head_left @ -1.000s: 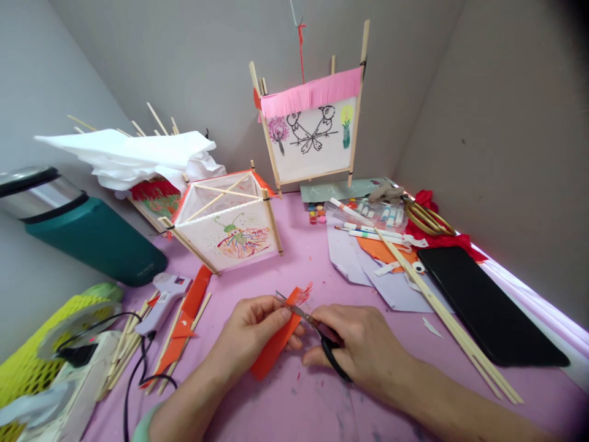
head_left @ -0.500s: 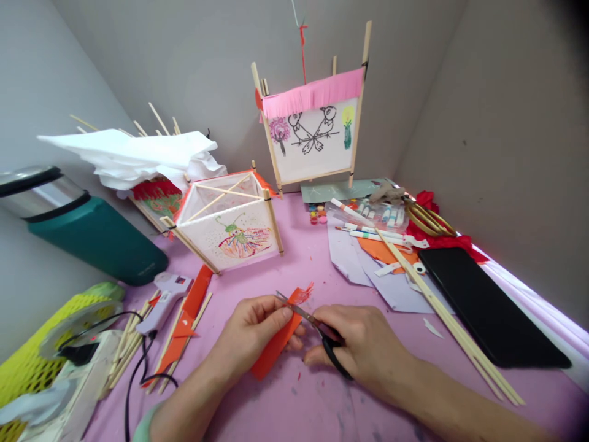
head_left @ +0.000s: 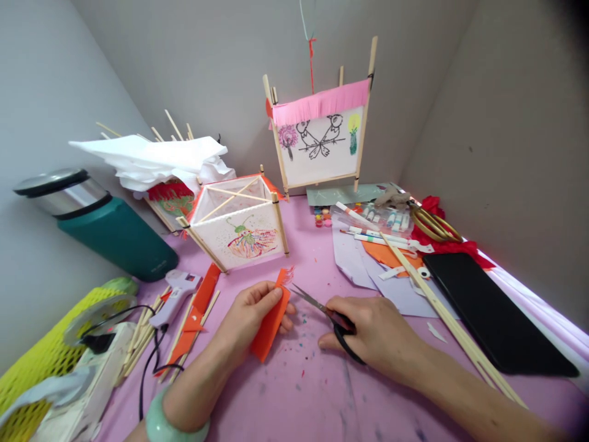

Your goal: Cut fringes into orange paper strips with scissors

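Observation:
Pinched between thumb and fingers of my left hand [head_left: 251, 316] is a strip of orange paper [head_left: 272, 322], tilted, its far end cut into fine fringe. My right hand [head_left: 375, 331] grips black-handled scissors [head_left: 343, 325] by the loops; the blades point left toward the fringed end, apart from the paper. Beyond my hands stands a wood-framed paper lantern [head_left: 253, 239] with a butterfly drawing. Behind it a second lantern [head_left: 322, 144], with bird drawings and pink fringe, hangs on a red string.
Left lie a teal bottle [head_left: 119, 236], a glue gun [head_left: 177, 294] with cord, wooden sticks [head_left: 138, 341], orange paper scraps [head_left: 197, 313] and a power strip [head_left: 92, 387]. Right are a black phone [head_left: 492, 316], long sticks [head_left: 442, 313], markers [head_left: 381, 236] and lavender paper [head_left: 400, 294]. White cloth-like sheets [head_left: 161, 159] sit behind.
The scissors have come off the orange strip and moved right with my right hand. My left hand still holds the strip. The view has shifted slightly left.

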A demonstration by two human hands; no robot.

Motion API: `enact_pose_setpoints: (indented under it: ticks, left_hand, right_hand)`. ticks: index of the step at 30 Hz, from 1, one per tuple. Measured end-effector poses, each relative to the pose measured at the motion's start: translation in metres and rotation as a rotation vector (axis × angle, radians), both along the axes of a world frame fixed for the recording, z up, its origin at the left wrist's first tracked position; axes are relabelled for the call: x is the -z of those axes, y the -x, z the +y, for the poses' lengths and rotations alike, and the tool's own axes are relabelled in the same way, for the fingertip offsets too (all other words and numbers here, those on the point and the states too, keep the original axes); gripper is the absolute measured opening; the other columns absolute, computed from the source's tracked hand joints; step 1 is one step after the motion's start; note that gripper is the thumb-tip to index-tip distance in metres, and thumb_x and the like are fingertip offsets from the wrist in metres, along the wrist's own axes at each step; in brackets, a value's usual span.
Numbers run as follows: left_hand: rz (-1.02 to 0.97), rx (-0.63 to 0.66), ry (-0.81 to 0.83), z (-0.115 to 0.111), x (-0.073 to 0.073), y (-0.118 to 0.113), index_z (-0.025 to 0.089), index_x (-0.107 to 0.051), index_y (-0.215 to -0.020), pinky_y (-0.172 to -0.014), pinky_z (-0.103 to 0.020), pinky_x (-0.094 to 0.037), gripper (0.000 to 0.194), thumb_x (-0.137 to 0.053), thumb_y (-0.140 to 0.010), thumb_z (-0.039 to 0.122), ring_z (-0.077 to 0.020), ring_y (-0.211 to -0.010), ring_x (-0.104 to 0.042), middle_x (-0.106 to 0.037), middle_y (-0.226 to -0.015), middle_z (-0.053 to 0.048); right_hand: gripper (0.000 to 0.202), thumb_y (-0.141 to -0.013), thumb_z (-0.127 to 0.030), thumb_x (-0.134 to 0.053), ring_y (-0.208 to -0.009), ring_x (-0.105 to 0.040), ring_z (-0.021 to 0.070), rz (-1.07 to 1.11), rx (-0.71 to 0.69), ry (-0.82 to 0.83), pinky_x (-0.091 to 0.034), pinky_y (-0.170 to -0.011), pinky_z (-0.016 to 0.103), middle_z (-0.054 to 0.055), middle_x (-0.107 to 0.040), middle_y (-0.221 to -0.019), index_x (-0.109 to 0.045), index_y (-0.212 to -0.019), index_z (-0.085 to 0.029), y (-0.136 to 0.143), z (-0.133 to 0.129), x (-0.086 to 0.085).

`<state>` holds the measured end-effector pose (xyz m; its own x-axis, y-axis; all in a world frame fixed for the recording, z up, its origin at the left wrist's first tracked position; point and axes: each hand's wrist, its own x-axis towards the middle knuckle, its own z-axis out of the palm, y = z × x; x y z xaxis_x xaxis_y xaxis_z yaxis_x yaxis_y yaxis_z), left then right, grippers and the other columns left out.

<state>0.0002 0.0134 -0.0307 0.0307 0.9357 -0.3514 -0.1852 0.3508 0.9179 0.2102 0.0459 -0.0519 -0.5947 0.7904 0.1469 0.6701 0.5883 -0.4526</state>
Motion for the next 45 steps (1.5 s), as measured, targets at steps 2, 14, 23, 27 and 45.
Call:
enact_pose_setpoints:
  ticks: [2,14,23,27,45]
  left_hand:
    - [-0.008,0.013,-0.011,0.0,0.0,0.001,0.014,-0.054,-0.075,-0.047,-0.021,-0.046,0.018,-0.06,-0.079,0.03,-0.01,-0.045,-0.059,-0.066,-0.067,-0.002]
    - [-0.406,0.213,0.124,0.001,-0.003,0.018,0.011,-0.062,-0.088,-0.032,-0.017,-0.017,0.027,-0.041,-0.087,0.029,-0.0039,-0.033,-0.021,-0.039,-0.047,0.005]
    - [-0.572,0.37,0.114,-0.001,-0.004,0.022,0.008,-0.062,-0.097,-0.031,-0.017,-0.017,0.054,-0.037,-0.087,0.055,-0.0036,-0.032,-0.018,-0.046,-0.051,0.003]
    - [-0.544,0.449,0.05,-0.002,-0.004,0.024,0.007,-0.064,-0.097,-0.027,-0.018,-0.016,0.062,-0.031,-0.087,0.059,-0.0043,-0.028,-0.017,-0.044,-0.045,0.003]
    - [-0.201,0.089,-0.13,-0.002,0.011,0.002,0.017,-0.046,-0.074,-0.044,-0.021,-0.046,0.025,-0.065,-0.076,0.034,-0.0076,-0.041,-0.051,-0.058,-0.062,0.003]
  right_hand:
    - [0.031,-0.073,-0.051,-0.066,-0.05,-0.044,0.0104,0.053,0.026,-0.03,-0.026,-0.05,0.022,-0.006,-0.053,-0.057,-0.055,-0.071,-0.022,0.001,0.001,0.002]
    - [0.034,-0.08,-0.049,-0.06,-0.057,-0.052,0.0122,0.344,0.096,-0.249,-0.038,-0.056,0.022,-0.001,-0.06,-0.068,-0.059,-0.094,-0.019,-0.003,0.006,0.021]
    - [0.032,-0.083,-0.046,-0.056,-0.065,-0.058,0.0149,0.379,0.128,-0.387,-0.042,-0.063,0.024,0.004,-0.065,-0.076,-0.059,-0.095,-0.017,-0.004,0.008,0.024]
    - [0.029,-0.084,-0.044,-0.056,-0.064,-0.059,0.0147,0.386,0.147,-0.412,-0.043,-0.063,0.024,0.003,-0.065,-0.076,-0.06,-0.094,-0.018,-0.003,0.01,0.026]
    - [0.026,-0.085,-0.041,-0.054,-0.063,-0.057,0.0142,0.363,0.16,-0.421,-0.043,-0.061,0.024,0.002,-0.063,-0.073,-0.06,-0.094,-0.017,-0.001,0.014,0.026]
